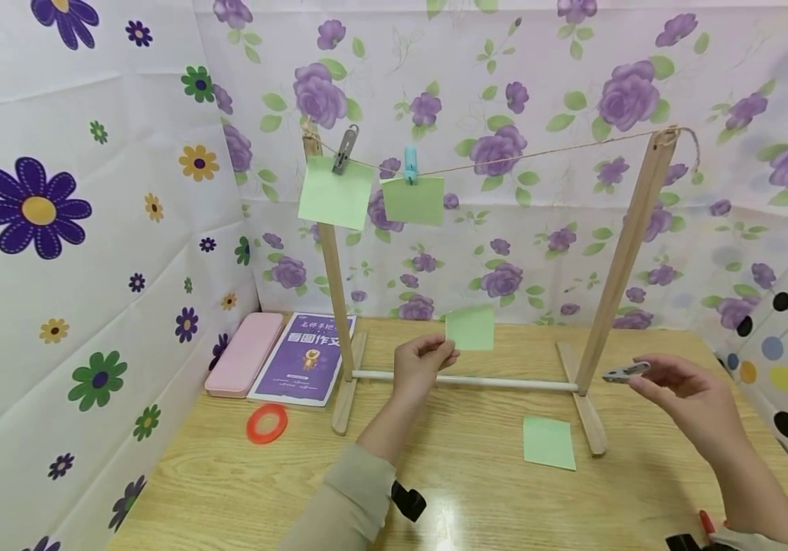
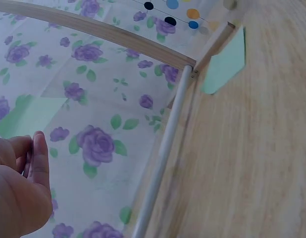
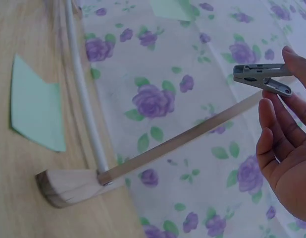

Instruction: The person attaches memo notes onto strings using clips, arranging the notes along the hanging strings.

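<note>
My left hand [image 1: 420, 366] pinches a green paper square [image 1: 471, 327] by its lower left corner, in front of the rack's white bar [image 1: 504, 382]. The same paper [image 2: 31, 113] shows pale in the left wrist view. To the right of the rack, my right hand [image 1: 693, 402] holds a grey clothespin [image 3: 262, 77] between thumb and fingers. Above, a string [image 1: 538, 155] runs between two wooden posts. A grey clothespin [image 1: 346, 149] and a blue clothespin [image 1: 411, 164] hold two green papers [image 1: 336, 195] on its left part.
Another green paper [image 1: 548, 443] lies on the table by the right wooden foot [image 1: 590, 425]. At the left are a pink case [image 1: 245, 353], a purple booklet [image 1: 303, 358] and an orange ring [image 1: 252, 425]. A red object [image 1: 707, 522] shows near the right sleeve. Floral cloth stands behind.
</note>
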A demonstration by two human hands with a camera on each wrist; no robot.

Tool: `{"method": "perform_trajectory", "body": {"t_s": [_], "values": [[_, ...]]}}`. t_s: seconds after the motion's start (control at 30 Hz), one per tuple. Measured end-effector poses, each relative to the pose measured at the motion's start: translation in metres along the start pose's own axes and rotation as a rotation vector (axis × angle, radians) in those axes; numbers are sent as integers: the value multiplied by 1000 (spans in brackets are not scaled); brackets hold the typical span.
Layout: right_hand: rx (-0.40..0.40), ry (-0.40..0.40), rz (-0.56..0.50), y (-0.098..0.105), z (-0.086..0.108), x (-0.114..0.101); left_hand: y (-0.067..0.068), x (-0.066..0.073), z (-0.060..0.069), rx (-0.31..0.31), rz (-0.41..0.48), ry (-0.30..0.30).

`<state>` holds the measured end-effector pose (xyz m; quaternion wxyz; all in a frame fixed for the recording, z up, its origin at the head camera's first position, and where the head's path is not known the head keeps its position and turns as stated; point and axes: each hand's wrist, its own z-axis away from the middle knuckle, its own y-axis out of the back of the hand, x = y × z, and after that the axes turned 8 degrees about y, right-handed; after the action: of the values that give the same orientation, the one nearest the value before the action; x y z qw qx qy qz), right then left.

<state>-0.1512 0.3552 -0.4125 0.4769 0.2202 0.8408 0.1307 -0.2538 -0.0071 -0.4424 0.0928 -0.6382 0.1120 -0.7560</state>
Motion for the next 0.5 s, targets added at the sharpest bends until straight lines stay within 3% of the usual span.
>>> {"method": "perform_trajectory", "body": {"t_s": [0.13, 0.5], "values": [[40, 88, -11, 0, -13, -10, -3, 11, 1, 0, 13, -8], [88, 202, -35, 2, -48, -45, -15, 37, 5, 9, 58, -87]]}}
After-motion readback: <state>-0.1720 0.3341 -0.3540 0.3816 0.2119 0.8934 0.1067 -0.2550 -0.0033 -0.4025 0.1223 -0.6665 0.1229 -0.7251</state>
